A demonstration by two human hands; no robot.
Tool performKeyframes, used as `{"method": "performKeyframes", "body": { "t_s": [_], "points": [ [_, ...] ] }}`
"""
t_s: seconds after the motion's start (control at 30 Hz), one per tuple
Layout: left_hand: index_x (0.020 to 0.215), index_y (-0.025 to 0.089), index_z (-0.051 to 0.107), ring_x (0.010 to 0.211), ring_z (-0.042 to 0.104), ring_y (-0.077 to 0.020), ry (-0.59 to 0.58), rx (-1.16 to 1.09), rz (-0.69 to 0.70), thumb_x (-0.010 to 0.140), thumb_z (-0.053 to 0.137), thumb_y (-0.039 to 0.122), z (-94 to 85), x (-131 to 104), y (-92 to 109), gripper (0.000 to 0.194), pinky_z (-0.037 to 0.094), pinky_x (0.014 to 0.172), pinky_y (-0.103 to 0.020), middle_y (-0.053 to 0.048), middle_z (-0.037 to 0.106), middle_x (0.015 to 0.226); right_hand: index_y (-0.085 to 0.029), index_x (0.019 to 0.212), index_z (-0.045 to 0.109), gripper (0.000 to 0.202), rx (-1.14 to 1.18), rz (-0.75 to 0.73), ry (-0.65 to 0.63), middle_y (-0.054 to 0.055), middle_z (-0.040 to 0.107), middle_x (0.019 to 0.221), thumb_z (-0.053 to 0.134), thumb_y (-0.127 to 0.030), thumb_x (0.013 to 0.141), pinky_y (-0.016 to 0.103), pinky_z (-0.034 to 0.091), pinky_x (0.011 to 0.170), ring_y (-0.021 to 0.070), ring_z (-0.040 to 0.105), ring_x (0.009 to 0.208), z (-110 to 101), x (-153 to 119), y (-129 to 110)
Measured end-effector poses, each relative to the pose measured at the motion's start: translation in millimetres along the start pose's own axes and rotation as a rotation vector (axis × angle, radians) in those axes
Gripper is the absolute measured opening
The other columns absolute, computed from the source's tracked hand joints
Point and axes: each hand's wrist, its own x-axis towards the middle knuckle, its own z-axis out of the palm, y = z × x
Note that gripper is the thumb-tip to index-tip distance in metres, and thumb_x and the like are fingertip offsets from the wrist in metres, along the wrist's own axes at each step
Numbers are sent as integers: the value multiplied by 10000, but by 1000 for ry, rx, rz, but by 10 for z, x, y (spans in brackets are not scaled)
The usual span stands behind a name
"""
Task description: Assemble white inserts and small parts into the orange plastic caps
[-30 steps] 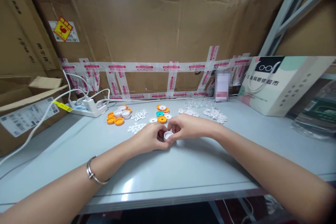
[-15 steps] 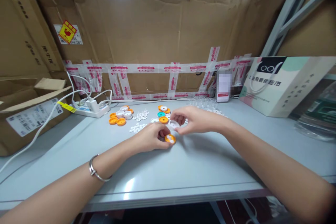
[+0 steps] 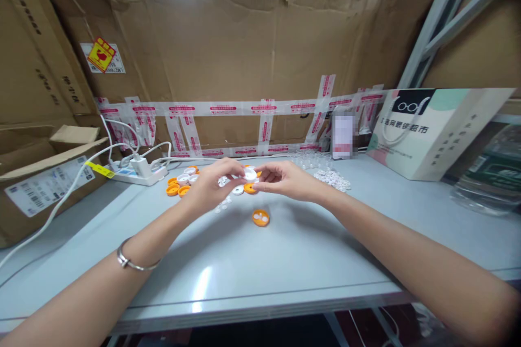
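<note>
Between my two hands a round white cap [image 3: 249,174] is held above the table. My left hand [image 3: 215,183] pinches its left side with thumb and fingers. At its right side are the closed fingers and thumb of my right hand [image 3: 287,180]. An orange round cap [image 3: 261,218] rests alone on the table nearer to me, with small white discs inside it. Just below the held cap, another orange cap [image 3: 249,188] and a white ring-like cap [image 3: 238,190] lie on the table. My hands partly hide the pieces behind them.
Orange and white caps [image 3: 172,190] are grouped at the left. Small white pieces [image 3: 331,179] and clear pieces [image 3: 311,160] lie at the right back. A power strip [image 3: 140,173], a phone [image 3: 342,135], a paper bag [image 3: 411,141] and a large bottle [image 3: 494,173] stand around.
My left hand has left the orange cap with the discs and moved up to the white cap. My right hand has carried the white cap up and to the left.
</note>
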Motion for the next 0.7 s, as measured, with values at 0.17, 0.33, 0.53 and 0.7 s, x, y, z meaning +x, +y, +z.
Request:
{"method": "performKeyframes", "body": {
  "t_s": [0.17, 0.33, 0.53, 0.7],
  "points": [
    [781, 178, 563, 781, 547, -154, 195, 430, -224, 775, 523, 296, -635, 19, -501, 125, 453, 706, -267, -60, 552, 916, -154, 1037, 607, 413, -86, 45, 33, 51, 627, 831, 573, -438, 740, 241, 410, 629, 124, 546, 719, -14, 23, 59],
    [714, 177, 561, 718, 550, -202, -195, 675, -682, 685, 548, 294, -1158, -143, -852, 122, 408, 634, -279, -50, 591, 759, -171, 975, 628, 409, -155, 93, -144, 41, 628, 829, 559, -491, 729, 243, 396, 619, 130, 538, 712, -58, 6, 91],
    [676, 195, 607, 712, 576, -208, -537, 553, -828, 566, 582, 313, -1224, -276, -1001, 163, 402, 589, -249, -22, 643, 741, -208, 1086, 530, 644, -322, 159, -370, 35, 564, 908, 689, -531, 552, 244, 398, 624, 150, 523, 754, -97, -24, 120],
    [706, 190, 632, 758, 581, -205, -667, 575, -832, 545, 566, 352, -1134, -302, -1113, 238, 408, 620, -237, -31, 657, 792, -208, 1100, 476, 675, -387, 159, -443, 37, 526, 925, 696, -517, 541, 245, 390, 627, 156, 494, 770, -38, -38, 119]
  ]
}}
